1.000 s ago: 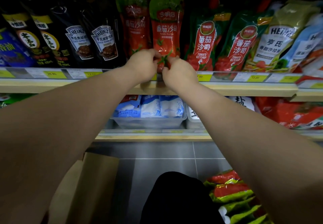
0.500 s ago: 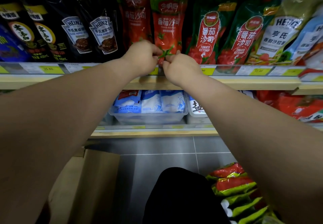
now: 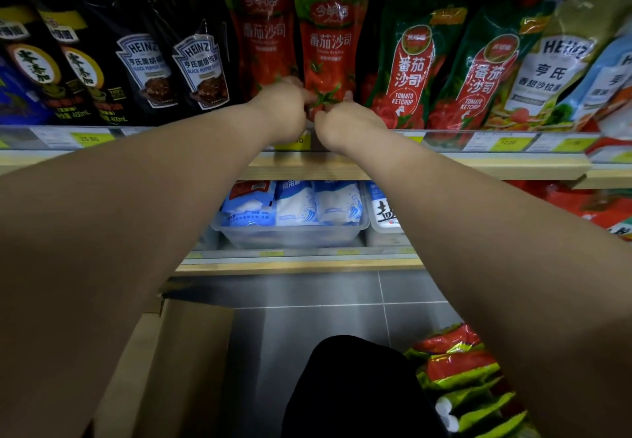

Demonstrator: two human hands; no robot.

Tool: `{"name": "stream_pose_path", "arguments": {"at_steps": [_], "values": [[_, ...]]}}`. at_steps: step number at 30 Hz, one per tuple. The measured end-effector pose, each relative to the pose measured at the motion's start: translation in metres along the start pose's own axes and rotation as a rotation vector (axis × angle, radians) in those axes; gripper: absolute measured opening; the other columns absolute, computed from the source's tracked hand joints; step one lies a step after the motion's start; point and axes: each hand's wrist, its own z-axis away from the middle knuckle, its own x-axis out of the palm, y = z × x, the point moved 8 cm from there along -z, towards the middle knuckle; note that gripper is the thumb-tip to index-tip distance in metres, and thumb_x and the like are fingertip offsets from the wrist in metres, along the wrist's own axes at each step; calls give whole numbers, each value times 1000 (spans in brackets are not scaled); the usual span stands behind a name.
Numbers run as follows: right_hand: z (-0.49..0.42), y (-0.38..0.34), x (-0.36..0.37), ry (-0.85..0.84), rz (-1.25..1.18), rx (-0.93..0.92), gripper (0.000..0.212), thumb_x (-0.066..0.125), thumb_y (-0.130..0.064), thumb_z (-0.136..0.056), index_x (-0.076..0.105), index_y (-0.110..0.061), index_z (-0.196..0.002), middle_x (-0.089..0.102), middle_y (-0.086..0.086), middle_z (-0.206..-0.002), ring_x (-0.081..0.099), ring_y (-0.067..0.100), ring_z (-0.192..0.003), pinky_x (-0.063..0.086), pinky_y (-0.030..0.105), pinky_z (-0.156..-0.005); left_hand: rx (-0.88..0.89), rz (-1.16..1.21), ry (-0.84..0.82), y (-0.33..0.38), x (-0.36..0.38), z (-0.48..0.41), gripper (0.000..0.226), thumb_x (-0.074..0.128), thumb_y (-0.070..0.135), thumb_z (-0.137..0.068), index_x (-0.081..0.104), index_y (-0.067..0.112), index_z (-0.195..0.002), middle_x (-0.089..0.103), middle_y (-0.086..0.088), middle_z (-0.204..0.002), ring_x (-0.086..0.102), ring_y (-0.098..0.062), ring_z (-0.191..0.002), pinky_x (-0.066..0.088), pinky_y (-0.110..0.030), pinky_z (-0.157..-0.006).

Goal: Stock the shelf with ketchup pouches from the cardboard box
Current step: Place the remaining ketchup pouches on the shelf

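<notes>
A red ketchup pouch with a green top stands upright on the upper shelf, beside a matching pouch on its left. My left hand and my right hand both pinch the bottom edge of the front pouch, fingers closed on it. A cardboard box sits on the floor at lower left, its inside hidden by my left arm. Several more red and green pouches lie stacked at lower right.
Black Heinz pepper sauce pouches stand left of the ketchup. Dark green tomato ketchup pouches and Heinz salad dressing stand to the right. Salt bags in a clear tub fill the lower shelf. Grey floor tiles lie below.
Both hands have stayed pinched on the pouch's bottom edge and shifted slightly up and back onto the shelf. The view has tilted a little downward.
</notes>
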Motion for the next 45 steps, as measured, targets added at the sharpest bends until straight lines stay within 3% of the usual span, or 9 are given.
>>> {"name": "stream_pose_path", "arguments": {"at_steps": [5,8,10,12,14,17,24,38,45], "values": [[-4,-2,6,27,78,-35,52,21,-35,-96,21,-25,-148,-8,3,-159,33,29,-136,31,42,-104,31,43,-14,-6,11,-3,45,41,12,-97,36,11,-142,17,-18,-155,18,-32,-142,16,-26,-112],[-4,-1,6,132,43,-60,52,25,-39,-94,32,-25,-144,5,4,-159,37,31,-133,30,38,-102,-19,104,-11,-8,14,-1,48,37,16,-99,27,9,-146,9,-15,-157,11,-29,-145,9,-26,-117],[2,2,0,289,-63,-106,46,34,-37,-92,50,-19,-132,34,10,-150,44,32,-125,33,36,-98,-44,126,58,-7,8,6,45,38,16,-99,33,10,-144,18,-15,-155,20,-29,-142,15,-29,-116],[18,5,-8,472,-200,-190,36,43,-29,-90,61,-11,-116,57,12,-125,51,31,-113,37,34,-93,-32,158,187,-6,-5,21,41,45,18,-96,44,14,-137,38,-15,-145,37,-30,-132,30,-33,-109],[40,7,-12,596,-293,-270,31,48,-22,-87,63,-7,-109,62,11,-113,51,28,-108,38,33,-93,-26,207,307,-10,-18,41,38,50,19,-91,53,18,-130,50,-13,-133,49,-28,-120,40,-32,-99],[73,2,-6,672,-343,-367,27,51,-17,-84,64,-7,-104,63,9,-106,49,27,-105,36,34,-93,-36,272,395,-19,-29,77,32,53,18,-88,60,16,-120,57,-10,-121,55,-23,-110,40,-25,-92],[109,-55,57,435,-388,-471,26,53,-11,-80,66,-7,-103,64,11,-105,54,30,-102,39,36,-91,-197,259,362,-74,-16,165,29,54,19,-88,61,15,-115,61,-9,-116,59,-23,-101,43,-28,-85],[171,-243,284,-93,-320,-617,28,55,-18,-81,61,-19,-108,61,5,-110,57,24,-98,39,25,-78,-520,288,-106,-287,80,369,36,61,21,-83,60,19,-119,67,-3,-111,63,-19,-97,43,-23,-83],[199,-306,410,-353,-249,-495,25,59,-21,-82,61,-20,-107,64,4,-109,59,22,-97,46,27,-77,-673,260,-295,-395,133,454,40,61,28,-86,56,20,-125,60,-6,-124,58,-22,-110,40,-23,-83]]}}
